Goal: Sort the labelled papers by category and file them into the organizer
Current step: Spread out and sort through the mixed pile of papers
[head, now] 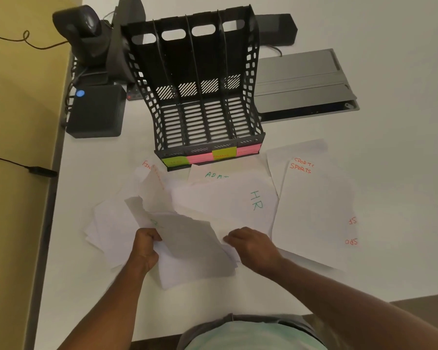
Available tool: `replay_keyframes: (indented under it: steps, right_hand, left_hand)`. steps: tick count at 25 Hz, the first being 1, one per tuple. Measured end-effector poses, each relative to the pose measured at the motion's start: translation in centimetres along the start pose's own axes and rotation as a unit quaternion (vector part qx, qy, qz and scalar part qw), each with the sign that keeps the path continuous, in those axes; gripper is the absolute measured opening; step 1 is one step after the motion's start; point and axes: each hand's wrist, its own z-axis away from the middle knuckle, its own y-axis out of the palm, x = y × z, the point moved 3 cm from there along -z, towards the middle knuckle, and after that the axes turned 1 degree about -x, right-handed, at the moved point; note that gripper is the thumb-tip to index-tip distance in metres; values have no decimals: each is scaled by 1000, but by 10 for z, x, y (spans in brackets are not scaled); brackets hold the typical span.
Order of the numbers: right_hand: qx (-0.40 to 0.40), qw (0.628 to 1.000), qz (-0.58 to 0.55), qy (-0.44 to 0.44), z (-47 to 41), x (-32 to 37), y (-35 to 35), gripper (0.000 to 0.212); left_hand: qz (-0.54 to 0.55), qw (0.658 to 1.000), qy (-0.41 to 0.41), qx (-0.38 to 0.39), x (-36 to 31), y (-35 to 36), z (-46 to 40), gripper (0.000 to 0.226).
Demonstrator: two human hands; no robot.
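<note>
Item: loose labelled papers (238,198), spread across the near half of the counter (377,109), just in front of the organizer (200,97). All four slots of the organizer appear empty; coloured sticky labels (210,155) run along its front lip, writing too small to read.

Groupings: SPORTS sheets (314,210) toward the right edge; an HR sheet (250,203) in the middle; an ADM- sheet (220,174) touching the organizer's base; a FIN- sheet (147,165) to the left.

Risks, as judged: the raised sheet (187,243) is already crumpled and may tear or crease further if pulled from both sides. The overlapping piles could mix categories if dragged. Several labels face away or sideways, inviting a misread and a wrong slot.

Hands: left hand (144,246) curled, gripping the raised sheet's left edge, wrist bent inward. Right hand (250,243) knuckles-up, fingers curled onto the sheet's right edge, apparently pinching it. Both forearms reach in from the near edge.
</note>
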Motion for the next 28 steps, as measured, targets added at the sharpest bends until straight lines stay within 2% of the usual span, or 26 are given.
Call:
replay_keyframes:
  steps: [1,2,3,4,5,6,7,9,10,12,15,19,25,28]
  right_hand:
    - [2,998,-43,39,-5,0,-3,28]
    - [0,988,-108,112,-10,-5,-8,29]
    - [6,956,-203,210,-18,-13,-16,36]
    - [7,893,-330,307,-27,-22,-25,43]
    - [3,813,-432,390,-34,-37,-28,48]
    - [0,779,-454,432,-43,-51,-32,50]
    - [11,800,-395,452,-51,-63,-39,48]
    - [56,873,-184,448,-61,-77,-41,41]
    - [74,881,-104,455,-64,-80,-37,48]
    - [87,866,-48,491,-63,-83,-24,75]
    - [70,852,-19,518,-67,-87,-11,92]
    - [54,845,-36,532,-73,-91,-8,90]
    - [-4,837,-109,535,-71,-91,-11,64]
    - [-34,837,-142,527,-66,-89,-20,40]
  left_hand:
    - [-10,1000,2,2,0,0,1,31]
    - [-20,1000,3,1,1,-1,1,29]
    - [-28,1000,2,-2,1,0,1,29]
    - [-37,999,1,-1,1,2,2,30]
    - [-45,999,1,3,2,3,2,32]
    - [-51,999,1,8,2,5,2,33]
    - [-57,998,0,10,3,6,2,34]
    - [-67,998,-4,9,4,8,2,34]
    - [-69,998,-6,7,4,9,3,32]
    - [-73,997,-11,0,6,9,4,31]
    - [-65,998,-13,-1,8,8,5,27]
    - [-66,998,-16,0,10,9,3,25]
    - [-65,998,-17,-3,12,8,-7,26]
    - [-69,997,-12,-15,10,11,-5,20]
